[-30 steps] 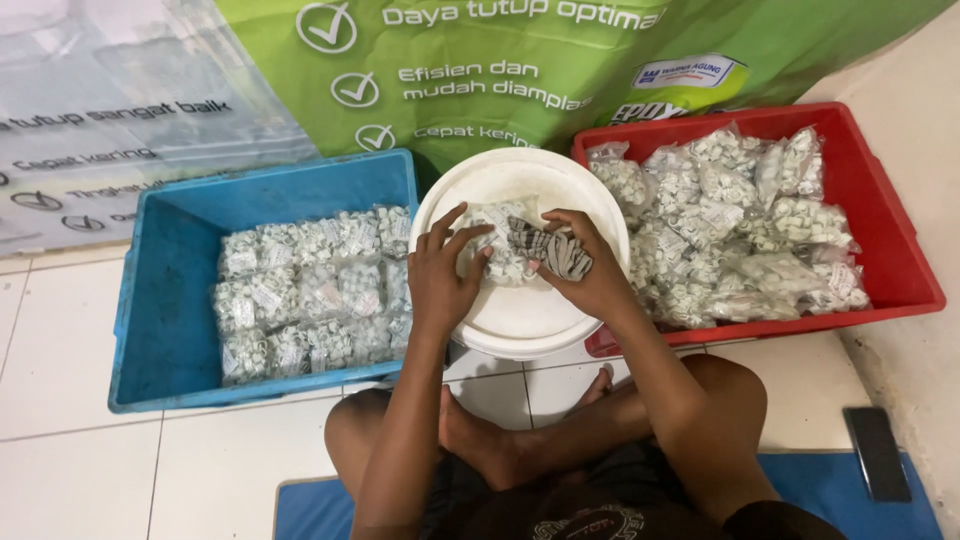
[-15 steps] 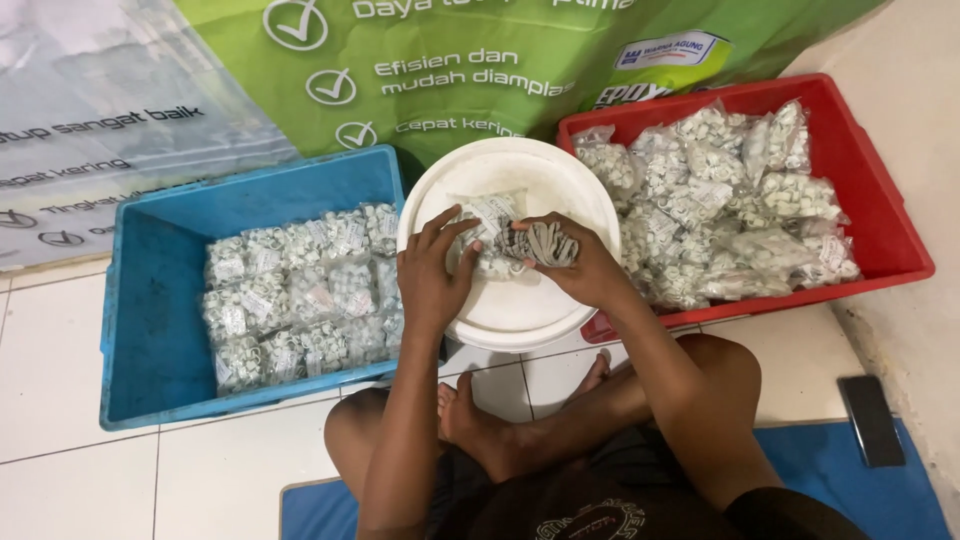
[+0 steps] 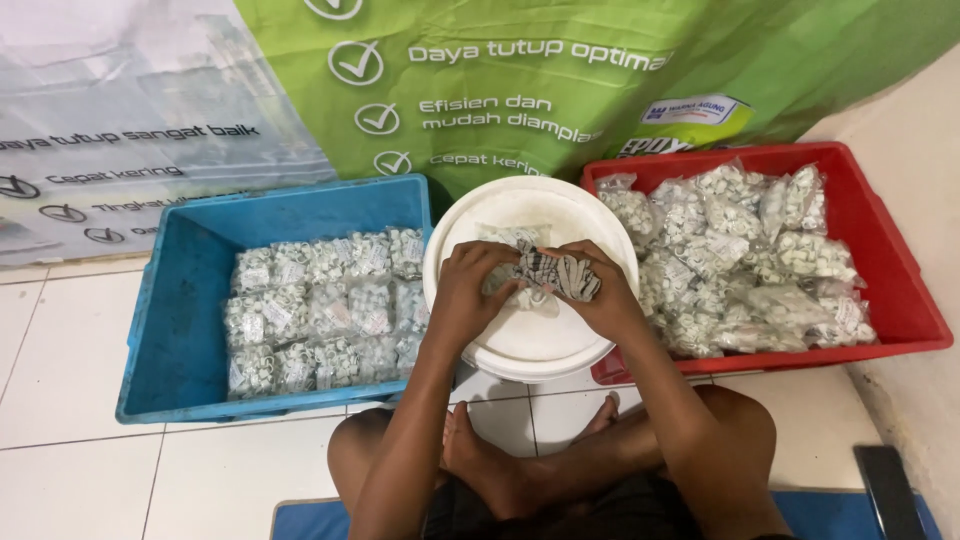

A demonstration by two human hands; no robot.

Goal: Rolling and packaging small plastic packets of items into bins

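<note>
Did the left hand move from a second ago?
Yes. The left hand slid right across the white bucket lid, closing on the clear bag beside the right hand.

A blue crate (image 3: 180, 330) sits at nine o'clock, a red crate (image 3: 900, 290) at three, a white bucket lid (image 3: 540, 340) at centre. Green printed banner (image 3: 600, 60) at twelve. Clear bags hold whitish pieces (image 3: 320, 320).
</note>
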